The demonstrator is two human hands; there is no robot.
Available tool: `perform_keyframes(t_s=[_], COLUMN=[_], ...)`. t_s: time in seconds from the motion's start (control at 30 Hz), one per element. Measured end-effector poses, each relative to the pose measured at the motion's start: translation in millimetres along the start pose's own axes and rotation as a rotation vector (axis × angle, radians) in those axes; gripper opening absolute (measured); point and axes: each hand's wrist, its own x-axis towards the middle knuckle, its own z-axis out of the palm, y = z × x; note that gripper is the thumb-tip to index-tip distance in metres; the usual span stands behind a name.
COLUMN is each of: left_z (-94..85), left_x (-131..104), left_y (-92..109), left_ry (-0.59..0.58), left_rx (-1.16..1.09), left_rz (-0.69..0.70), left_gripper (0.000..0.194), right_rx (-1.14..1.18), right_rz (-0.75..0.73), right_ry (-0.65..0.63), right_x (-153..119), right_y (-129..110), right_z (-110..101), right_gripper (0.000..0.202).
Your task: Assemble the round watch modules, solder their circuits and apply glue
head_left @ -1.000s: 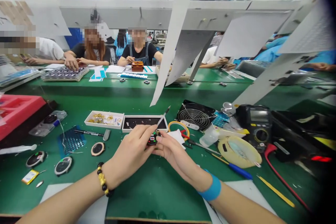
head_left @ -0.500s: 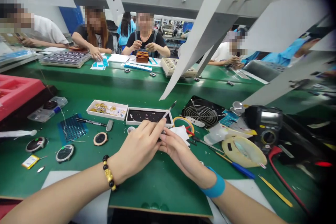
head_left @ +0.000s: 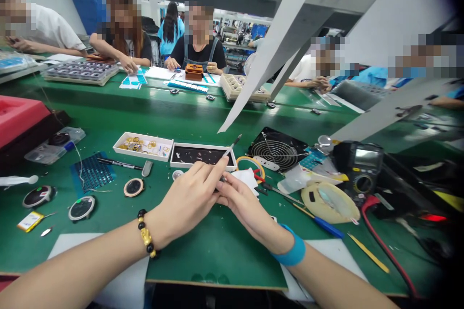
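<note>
My left hand, with a black-and-gold bead bracelet at its wrist, is closed around a slim pen-like tool. The tool's dark end points up and away; its lower end is hidden by the fingers. Fingertips of my right hand meet those of the left and pinch something small and dark, mostly covered. A blue band wraps the right wrist. Just beyond the hands lies a white tray with a black lining and small bits in it.
Left lie round watch-like units, a battery and a marker. A parts tray stands behind. Right are a fan, a multimeter, a yellow dish and tweezers. Co-workers sit opposite.
The whole view has shifted slightly, so things on the bench appear a little further left and higher. Both hands keep nearly the same grip. The co-worker opposite has lowered their hands.
</note>
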Motion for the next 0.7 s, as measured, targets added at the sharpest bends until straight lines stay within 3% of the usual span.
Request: perform_keyframes(t_s=[0.37,0.7], left_z=[1.0,3.0], left_x=[2.3,1.6], left_y=[0.0,-0.3], left_ry=[0.020,0.010], left_rx=[-0.020,-0.018], left_rz=[0.011,0.012], left_gripper=[0.069,0.067], right_rx=[0.071,0.002], right_rz=[0.014,-0.004], right_ry=[0.037,0.019], right_x=[-3.1,-1.6], right_y=[-1.5,-0.8], right_z=[-1.4,-0.5], right_gripper=[0.030,0.030])
